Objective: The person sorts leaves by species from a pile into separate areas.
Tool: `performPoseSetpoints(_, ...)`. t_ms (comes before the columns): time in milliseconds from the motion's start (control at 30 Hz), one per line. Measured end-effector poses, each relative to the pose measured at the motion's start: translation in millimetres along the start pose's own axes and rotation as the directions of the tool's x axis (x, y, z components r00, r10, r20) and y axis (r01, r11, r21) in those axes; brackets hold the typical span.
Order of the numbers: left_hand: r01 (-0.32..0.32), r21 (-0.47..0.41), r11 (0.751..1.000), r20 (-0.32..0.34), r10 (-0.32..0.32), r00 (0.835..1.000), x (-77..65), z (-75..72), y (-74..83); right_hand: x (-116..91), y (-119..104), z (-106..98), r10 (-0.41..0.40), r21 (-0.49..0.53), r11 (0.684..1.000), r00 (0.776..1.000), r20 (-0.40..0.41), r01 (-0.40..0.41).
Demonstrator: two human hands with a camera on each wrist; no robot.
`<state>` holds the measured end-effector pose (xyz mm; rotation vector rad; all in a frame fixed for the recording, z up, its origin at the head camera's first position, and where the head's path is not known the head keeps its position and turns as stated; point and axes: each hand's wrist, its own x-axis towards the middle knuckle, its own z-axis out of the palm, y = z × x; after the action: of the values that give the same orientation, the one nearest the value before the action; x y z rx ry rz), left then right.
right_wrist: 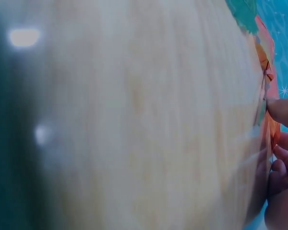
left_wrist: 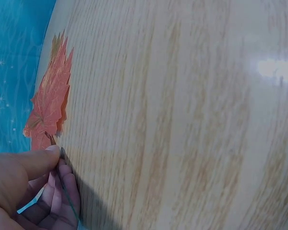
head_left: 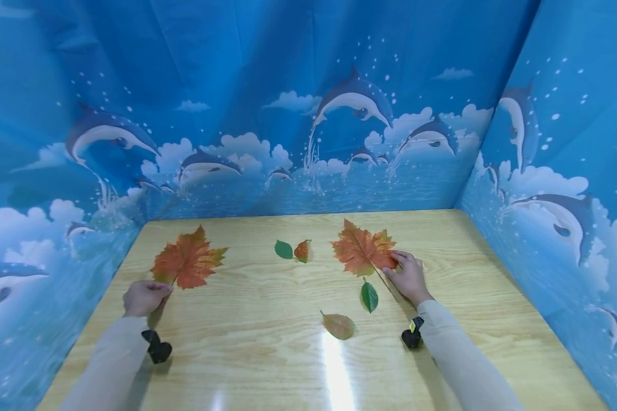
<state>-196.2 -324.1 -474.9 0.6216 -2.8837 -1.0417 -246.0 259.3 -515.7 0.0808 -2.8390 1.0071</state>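
Note:
On the left, an orange-red maple leaf [head_left: 189, 258] with yellow-green tips is held by its stem. My left hand [head_left: 146, 297] pinches that stem between thumb and fingers, and in the left wrist view the thumb [left_wrist: 41, 162] presses on it just below the blade. A second orange maple leaf [head_left: 361, 248] is on the right. My right hand [head_left: 410, 278] pinches it at its lower right edge, close to the long stem. The right wrist view shows the thumb [right_wrist: 283, 111] against this leaf, with the other fingers curled beneath, partly out of frame.
A small green leaf [head_left: 368, 297] lies just below the right maple leaf. Nearer me is a brownish-green leaf [head_left: 338, 326]. Between the maple leaves lie a green leaf [head_left: 284, 249] and a small red-orange leaf [head_left: 301, 251]. Blue dolphin-print cloth [head_left: 267, 114] borders the wooden table [head_left: 247, 354].

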Motion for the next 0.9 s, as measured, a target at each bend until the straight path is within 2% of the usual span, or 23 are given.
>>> performPoseSetpoints(267, 0.001, -0.018, 1.0, 0.009, -0.001, 1.0, -1.9, -0.4, 0.8, -2.6, -4.3, -9.6, -0.025, 0.03, 0.999, 0.999, 0.029, 0.024)
performPoseSetpoints(600, 0.003, -0.05, 0.999, 0.026, -0.002, 1.0, 2.7, 2.2, -8.6, -23.5, -20.3, -9.9, 0.045, 0.093, 0.994, 0.998, 0.048, -0.049)
performPoseSetpoints(733, 0.018, -0.078, 0.997, 0.027, -0.016, 1.0, 3.6, 0.5, -12.2, -30.1, -26.7, -8.8, 0.029, 0.08, 0.996, 0.998, 0.047, -0.033)
performPoseSetpoints(900, 0.014, -0.093, 0.996, 0.02, -0.012, 1.0, 1.9, -3.0, -10.5, -32.3, -31.4, -4.1, 0.048, 0.046, 0.998, 0.998, 0.031, -0.05)
